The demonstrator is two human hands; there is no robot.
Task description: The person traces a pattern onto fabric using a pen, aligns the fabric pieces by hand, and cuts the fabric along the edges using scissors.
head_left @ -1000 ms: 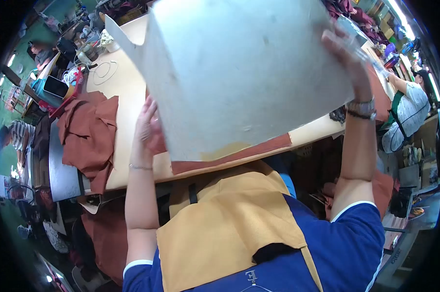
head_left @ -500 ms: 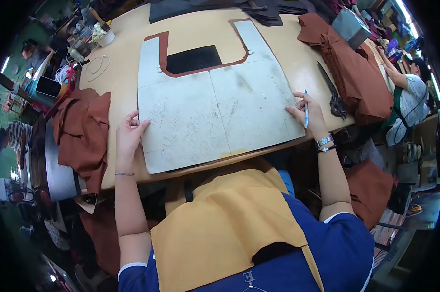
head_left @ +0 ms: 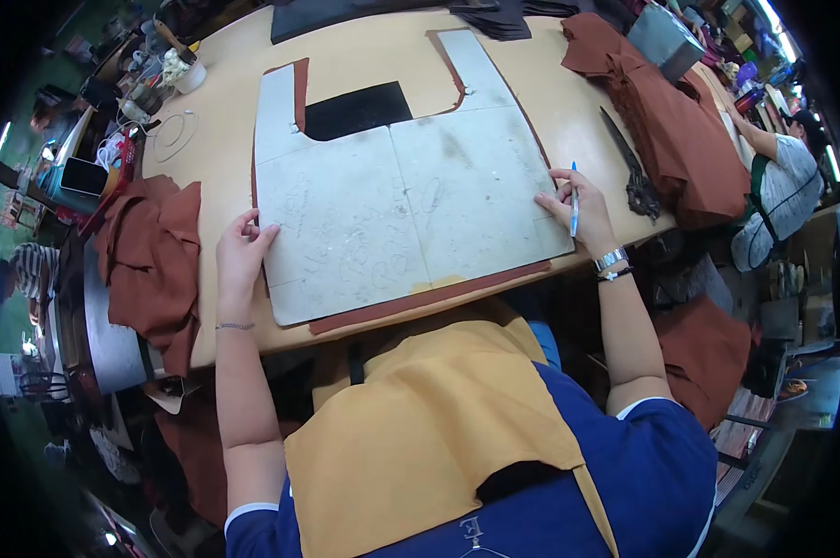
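Note:
A large white pattern template point(head_left: 345, 205) with a deep cut-out at its far side and faint handwriting lies over a piece of reddish-brown leather point(head_left: 429, 297). The leather shows along the near edge, the cut-out and the sides. My left hand point(head_left: 242, 259) pinches the template's left edge between thumb and fingers. At the right edge, the thumb and fingertips of my right hand point(head_left: 582, 212) grip the board. That same hand also keeps a blue and white pen point(head_left: 574, 206) between its fingers, pointing up. A black piece point(head_left: 359, 110) shows through the cut-out.
On the table point(head_left: 217, 121), brown leather point(head_left: 150, 270) hangs over the left edge, and more leather point(head_left: 657, 121) lies at the right beside dark scissors point(head_left: 632, 163). A grey metal block point(head_left: 664, 42) and a white cup point(head_left: 189, 77) stand farther back. Another person point(head_left: 782, 186) works at right.
The template has shifted slightly away and left relative to the leather, so a brown strip now shows along its near edge and less around the cut-out. Both hands keep their hold.

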